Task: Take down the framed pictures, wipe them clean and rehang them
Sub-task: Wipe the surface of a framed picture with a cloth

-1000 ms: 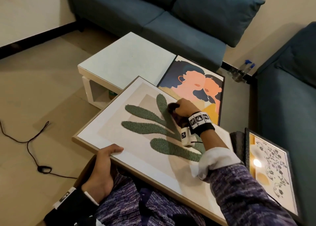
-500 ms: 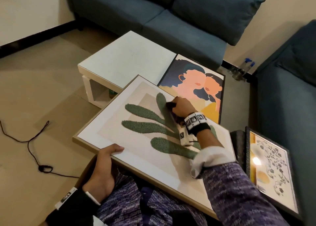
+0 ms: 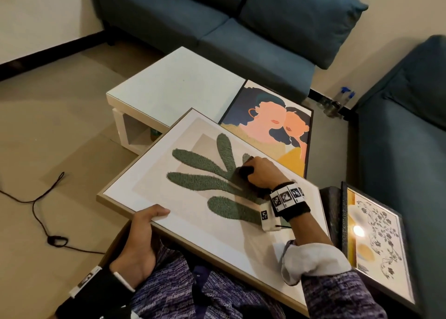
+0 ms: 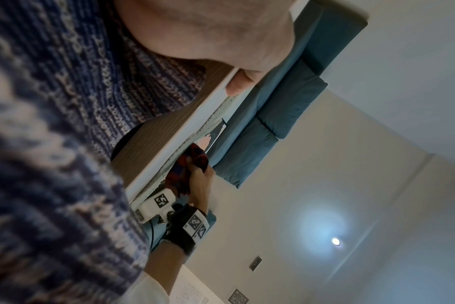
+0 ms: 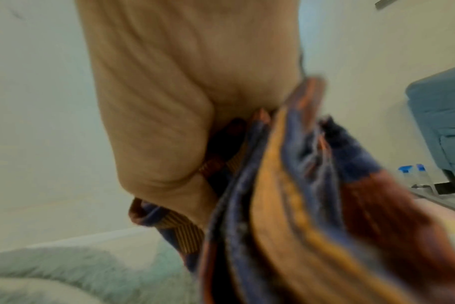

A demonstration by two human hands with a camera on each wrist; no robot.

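A large light-wood framed picture [image 3: 135, 181] with tufted green leaves lies tilted across my lap. My left hand [image 3: 142, 236] grips its near left edge, thumb on the front, seen close in the left wrist view as the left hand [image 4: 221, 35]. My right hand [image 3: 260, 174] grips a bunched dark red and blue cloth [image 3: 243, 172] and presses it on the leaves near the picture's middle. The right wrist view shows that cloth [image 5: 299, 205] folded in the right hand [image 5: 169, 102]. The cloth [image 4: 192, 164] also shows in the left wrist view.
A portrait picture [image 3: 272, 128] in a black frame leans by the white low table [image 3: 178, 84]. A floral framed picture [image 3: 379, 241] lies at my right on the sofa [image 3: 398, 149]. Another blue sofa [image 3: 217, 29] stands behind. A black cable [image 3: 41, 212] runs over the floor. Spray bottles [image 3: 340, 101] stand in the corner.
My right hand with the cloth has slid a little over the green leaves, towards the picture's centre. The left hand keeps its hold on the frame edge.
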